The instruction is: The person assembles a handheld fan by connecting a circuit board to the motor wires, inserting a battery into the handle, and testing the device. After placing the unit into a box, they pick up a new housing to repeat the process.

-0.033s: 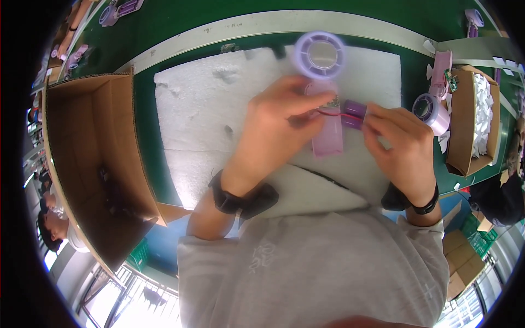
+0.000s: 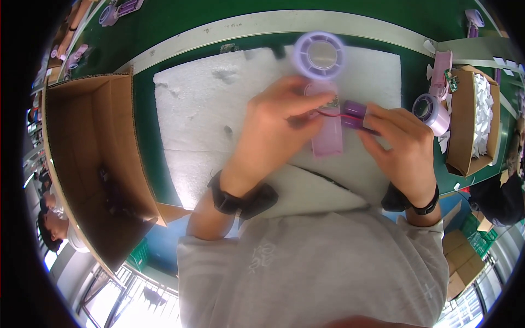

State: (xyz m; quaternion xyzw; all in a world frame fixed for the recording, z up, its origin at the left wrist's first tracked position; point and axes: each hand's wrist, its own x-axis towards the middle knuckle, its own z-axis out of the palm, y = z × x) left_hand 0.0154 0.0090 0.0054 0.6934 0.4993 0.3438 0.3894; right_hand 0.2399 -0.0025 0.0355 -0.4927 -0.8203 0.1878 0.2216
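A small handheld fan lies on the foam pad, its lilac round head at the far end. The pink handle is uncovered and points toward me. My left hand is closed at the handle's upper part, thumb and fingers pinching around a small circuit board and the wires by it. Red and dark wires run from there to a pair of purple battery cells. Just right of the handle, my right hand grips these cells between thumb and fingers.
Another fan with a bare board lies at the right, beside a carton of white pieces. At the left stands a large open carton with dark items inside. A pale rail crosses the green bench, with more fans beyond.
My right fingers have shifted slightly on the battery cells, showing a little more of their lower edge. The left hand and the fan look the same.
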